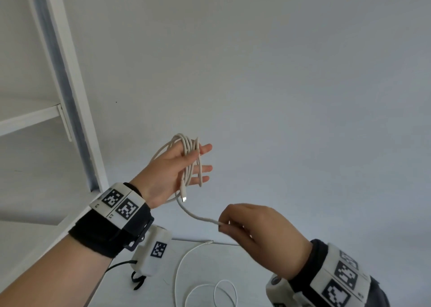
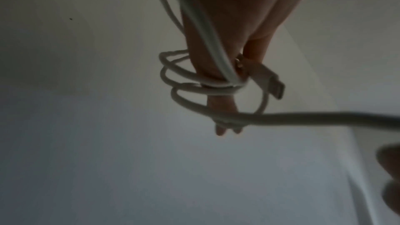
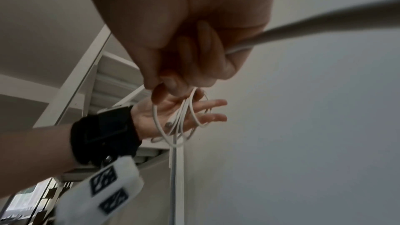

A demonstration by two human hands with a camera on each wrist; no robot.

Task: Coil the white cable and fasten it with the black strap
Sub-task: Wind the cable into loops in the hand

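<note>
Several loops of the white cable (image 1: 186, 144) are wound round my raised left hand (image 1: 208, 164), whose fingers are straight and spread. One connector (image 1: 184, 198) hangs below the palm. From the coil (image 2: 186, 86) a strand (image 2: 324, 116) runs down to my right hand (image 1: 223, 225), which pinches it between thumb and fingers. The rest of the cable (image 1: 178, 268) lies in loose curves on the white table (image 1: 245, 260). The black strap (image 1: 138, 283) lies on the table under my left wrist. In the right wrist view the coil (image 3: 179, 122) crosses the left palm (image 3: 149, 117).
A white shelf frame (image 1: 65, 85) stands at the left against the plain grey wall (image 1: 279, 73). The table edge runs along the bottom left. Both hands are held up in the air above the table.
</note>
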